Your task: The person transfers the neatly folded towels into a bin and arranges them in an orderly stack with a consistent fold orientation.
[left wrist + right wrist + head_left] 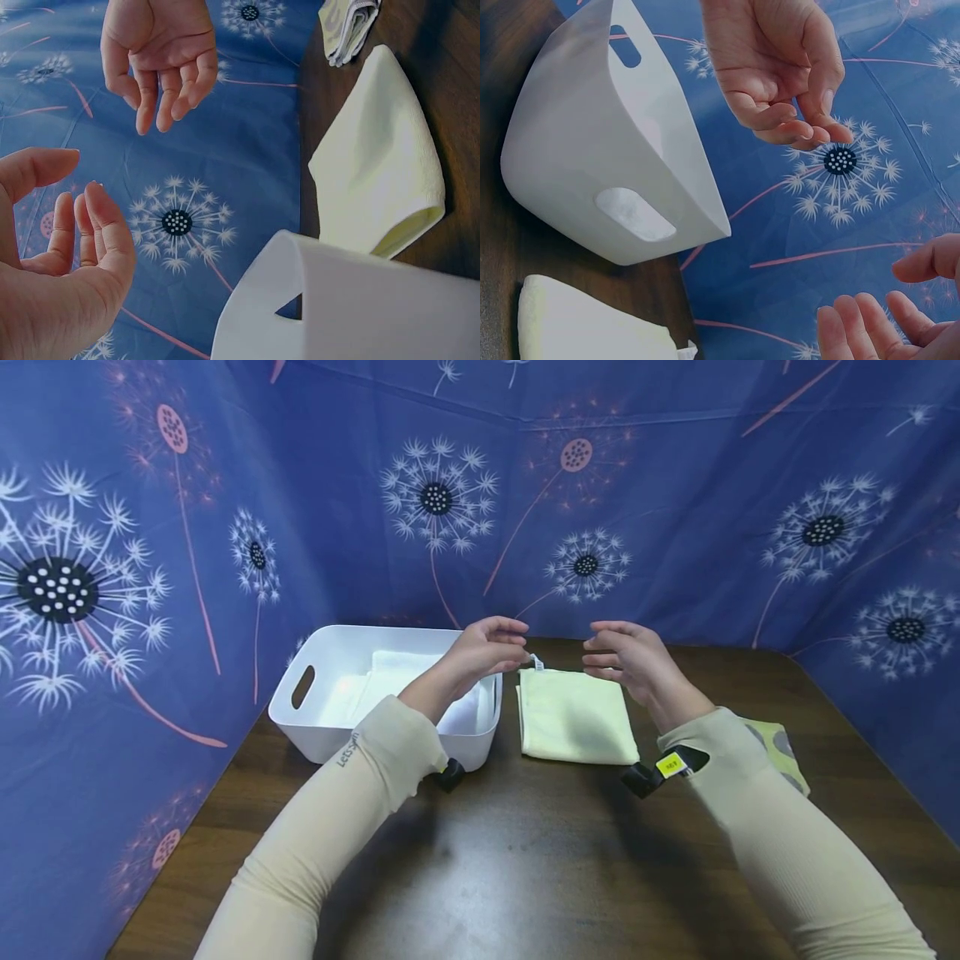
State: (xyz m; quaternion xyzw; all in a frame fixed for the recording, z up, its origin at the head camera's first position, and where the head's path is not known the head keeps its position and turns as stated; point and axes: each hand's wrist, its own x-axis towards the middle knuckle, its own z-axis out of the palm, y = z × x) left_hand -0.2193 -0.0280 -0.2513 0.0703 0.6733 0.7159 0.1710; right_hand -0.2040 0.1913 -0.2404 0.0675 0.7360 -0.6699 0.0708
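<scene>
A folded pale yellow cloth point(577, 718) lies flat on the table, with a small white tag point(537, 662) at its far edge. My left hand point(483, 652) is held above the right end of the white bin point(318, 739), near the cloth's far left corner. Its fingers are loosely bent, and a gap shows between thumb and fingertips in the left wrist view. Over the cloth's far right side hovers my right hand point(633, 664), fingers spread and relaxed. Both hands hold nothing and face each other, apart.
White folded fabric point(401, 672) lies inside the bin, which has oval handle holes. A yellow and grey patterned cloth point(783, 752) sits to the right, partly hidden by my right sleeve. Behind the wooden table point(495, 868) hangs a blue dandelion-print curtain point(337, 527).
</scene>
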